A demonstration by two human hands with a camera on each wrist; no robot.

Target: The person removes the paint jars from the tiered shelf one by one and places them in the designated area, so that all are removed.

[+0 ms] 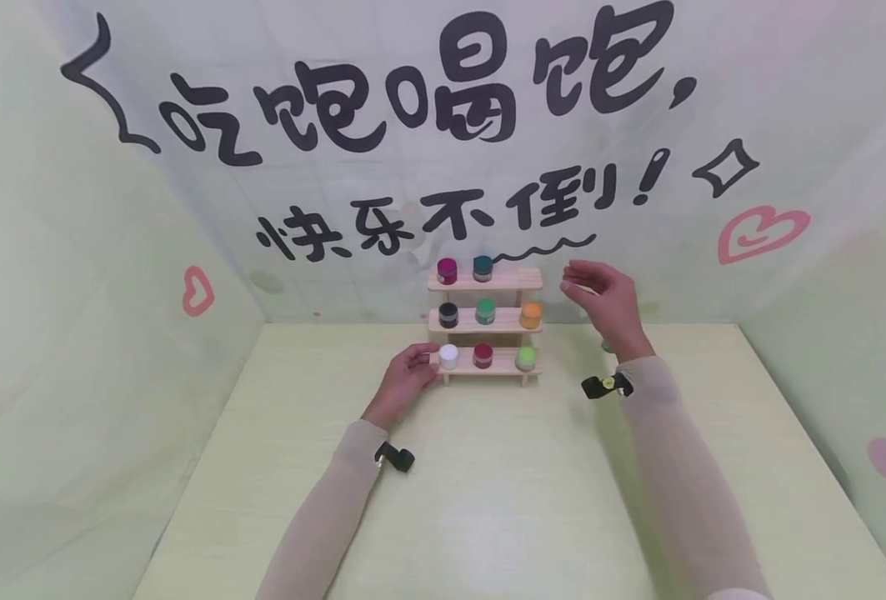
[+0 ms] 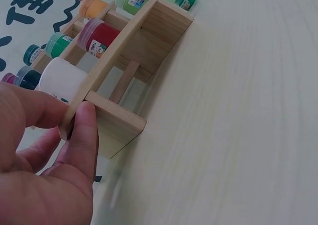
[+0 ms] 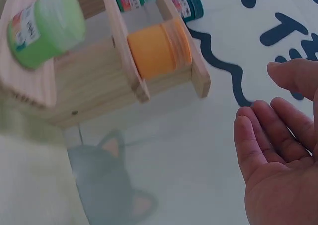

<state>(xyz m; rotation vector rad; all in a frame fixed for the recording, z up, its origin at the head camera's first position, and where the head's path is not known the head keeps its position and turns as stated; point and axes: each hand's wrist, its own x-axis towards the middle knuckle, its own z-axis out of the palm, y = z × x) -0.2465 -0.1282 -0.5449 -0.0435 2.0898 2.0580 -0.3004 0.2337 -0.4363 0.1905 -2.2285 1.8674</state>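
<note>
While my left hand [image 1: 403,380] pinches the left end of the bottom shelf [image 1: 503,367] of the stand [image 1: 488,328], with thumb and fingers on the board beside the white jar [image 1: 448,358], my right hand [image 1: 609,304] is raised to the right of the top shelf [image 1: 521,280]. My right hand is moderately wide: the thumb is apart from the fingers, which are slightly bent and clear of the stand.

The stand is upright on the table [image 1: 473,483], near the wall [image 1: 337,292], and has three stepped wooden shelves. From left to right, the jars are positioned as follows.

Bottom shelf: white jar, red jar [image 1: 483,357], light green jar [image 1: 526,359].

Middle shelf [image 1: 506,326]: dark jar [image 1: 448,316], green jar [image 1: 485,312], orange jar [image 1: 530,316].

Top shelf: magenta jar [image 1: 447,271] at the left end, teal jar [image 1: 483,268] near the middle.

A green-capped jar [image 2: 186,1] is located past the right end of the stand; in the head view, my right wrist hides part of it. Black lettering [image 1: 453,200] marks the wall behind the stand.
</note>
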